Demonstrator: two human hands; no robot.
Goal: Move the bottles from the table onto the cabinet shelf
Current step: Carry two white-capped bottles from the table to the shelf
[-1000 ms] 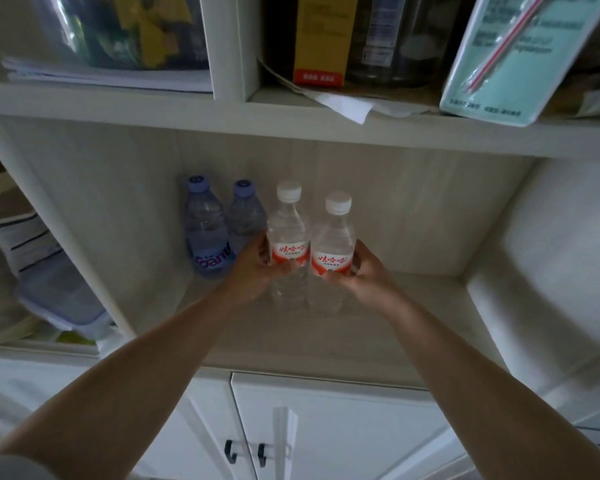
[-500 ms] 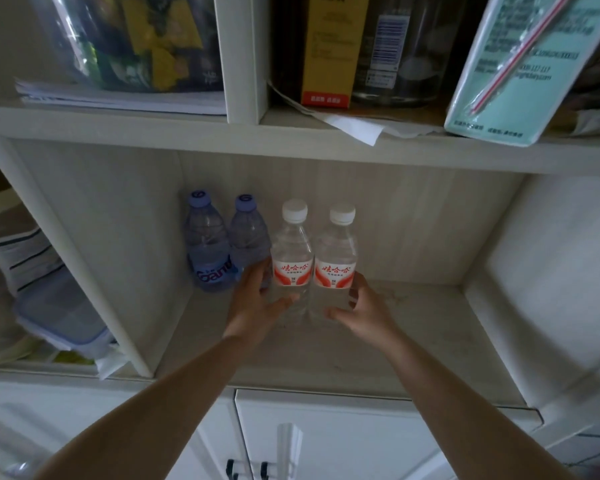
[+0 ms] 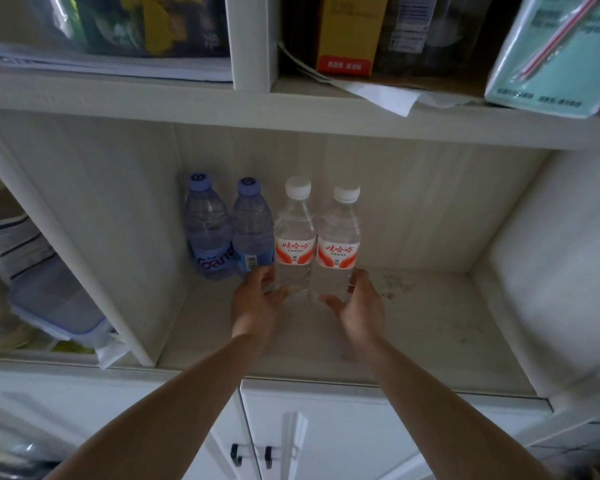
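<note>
Two clear bottles with white caps and red labels stand upright side by side on the cabinet shelf [image 3: 413, 327]. My left hand [image 3: 257, 301] is at the base of the left clear bottle [image 3: 294, 233], fingers spread and loose, thumb touching its lower front. By the base of the right clear bottle [image 3: 338, 237] is my right hand [image 3: 359, 306], equally loose, its fingers alongside the bottle. To their left stand two blue bottles with blue caps, the left blue bottle [image 3: 207, 230] and the right blue bottle [image 3: 252, 226], against the back panel.
A vertical divider [image 3: 84, 258] bounds the compartment on the left, with a plastic box [image 3: 52, 303] and papers beyond it. The shelf above holds a yellow box [image 3: 350, 32], papers and a teal package [image 3: 551, 53]. White cabinet doors [image 3: 326, 438] with dark handles are below.
The two clear bottles went from held at their labels to standing on the shelf. Both hands slid down to the bottle bases and loosened, drawing back toward me.
</note>
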